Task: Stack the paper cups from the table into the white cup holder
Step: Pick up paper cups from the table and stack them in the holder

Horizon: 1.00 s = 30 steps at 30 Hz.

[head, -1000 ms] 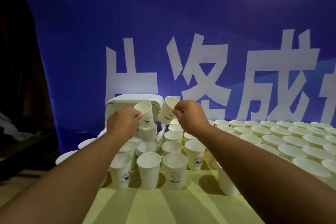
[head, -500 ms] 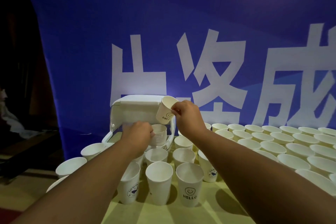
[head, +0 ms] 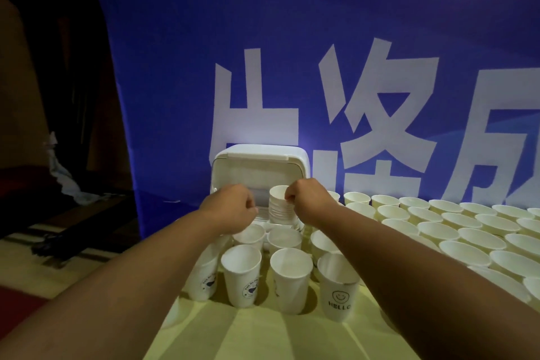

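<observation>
The white cup holder (head: 260,158) stands at the back of the table with its lid up. Inside it rises a stack of nested paper cups (head: 280,213). My right hand (head: 306,199) pinches the rim of the top paper cup (head: 277,192), which sits in the stack. My left hand (head: 229,209) is just left of the stack, fingers curled shut, with nothing visible in it. Loose white cups stand upright in front of the holder, among them one with a blue print (head: 241,275) and a "HELLO" cup (head: 339,289).
Several rows of upright paper cups (head: 444,231) cover the right side of the yellow tablecloth (head: 263,336). A blue banner (head: 292,67) with white characters hangs right behind the holder. The table's left edge drops to a dark floor (head: 58,228).
My left hand has set its cup on the stack and drawn back to the left. My right hand has lowered its cup onto the top of the stack.
</observation>
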Each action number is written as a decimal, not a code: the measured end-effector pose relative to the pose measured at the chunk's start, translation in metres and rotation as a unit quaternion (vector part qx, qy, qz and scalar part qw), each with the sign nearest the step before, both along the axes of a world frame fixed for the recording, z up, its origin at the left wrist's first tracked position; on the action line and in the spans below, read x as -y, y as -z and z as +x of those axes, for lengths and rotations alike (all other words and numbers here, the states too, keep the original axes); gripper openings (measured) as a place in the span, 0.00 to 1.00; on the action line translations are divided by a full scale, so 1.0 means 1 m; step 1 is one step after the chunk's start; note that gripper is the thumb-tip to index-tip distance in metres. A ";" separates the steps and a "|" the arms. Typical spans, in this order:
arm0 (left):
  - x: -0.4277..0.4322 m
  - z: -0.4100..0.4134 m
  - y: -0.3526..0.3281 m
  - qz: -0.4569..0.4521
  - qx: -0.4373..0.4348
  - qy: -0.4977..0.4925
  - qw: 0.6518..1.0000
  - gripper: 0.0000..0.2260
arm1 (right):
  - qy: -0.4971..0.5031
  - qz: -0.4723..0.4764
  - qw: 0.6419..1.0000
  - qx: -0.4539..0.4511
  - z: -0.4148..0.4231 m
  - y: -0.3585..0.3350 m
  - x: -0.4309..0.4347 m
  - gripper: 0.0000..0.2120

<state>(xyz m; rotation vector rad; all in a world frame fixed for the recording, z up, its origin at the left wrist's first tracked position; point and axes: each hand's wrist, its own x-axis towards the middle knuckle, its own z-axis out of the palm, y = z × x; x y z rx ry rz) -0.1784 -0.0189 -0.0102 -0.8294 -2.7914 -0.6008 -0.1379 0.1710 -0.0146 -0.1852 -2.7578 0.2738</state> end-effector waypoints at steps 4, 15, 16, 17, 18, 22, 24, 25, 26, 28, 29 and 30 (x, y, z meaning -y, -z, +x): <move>0.013 0.010 -0.001 -0.010 0.003 0.011 1.000 0.09 | 0.007 0.003 1.000 0.027 -0.002 0.007 0.003 0.19; 0.016 0.060 0.003 -0.012 0.011 0.061 0.998 0.10 | 0.017 -0.095 0.994 -0.054 0.078 0.000 -0.003 0.04; 0.015 0.066 0.004 -0.011 0.013 0.067 0.998 0.09 | 0.017 -0.089 0.995 -0.044 0.088 -0.001 -0.003 0.04; 0.014 0.072 0.006 -0.009 0.016 0.072 0.997 0.07 | 0.017 -0.079 0.996 -0.033 0.097 -0.001 -0.003 0.05; 0.013 0.077 0.008 -0.006 0.018 0.078 0.997 0.06 | 0.018 -0.070 0.997 -0.016 0.107 -0.001 -0.001 0.06; 0.008 0.100 0.011 -0.024 0.031 0.108 0.993 0.08 | 0.008 -0.048 0.996 0.077 0.144 0.001 0.006 0.14; 0.006 0.110 0.013 -0.049 0.034 0.119 0.991 0.10 | 0.000 -0.028 0.994 0.109 0.157 0.004 0.009 0.15; 0.005 0.114 0.016 -0.060 0.030 0.122 0.990 0.11 | -0.003 -0.019 0.993 0.120 0.162 0.007 0.010 0.15; 0.004 0.117 0.018 -0.068 0.025 0.122 0.990 0.11 | -0.004 -0.013 0.992 0.127 0.165 0.009 0.011 0.14; 0.004 0.121 0.025 -0.072 0.017 0.117 0.990 0.08 | -0.004 -0.010 0.991 0.133 0.169 0.016 0.010 0.11; 0.004 0.122 0.028 -0.071 0.015 0.114 0.991 0.07 | -0.005 -0.007 0.991 0.132 0.171 0.018 0.009 0.11; 0.004 0.122 0.031 -0.068 0.013 0.110 0.991 0.06 | -0.006 -0.002 0.992 0.129 0.172 0.020 0.009 0.11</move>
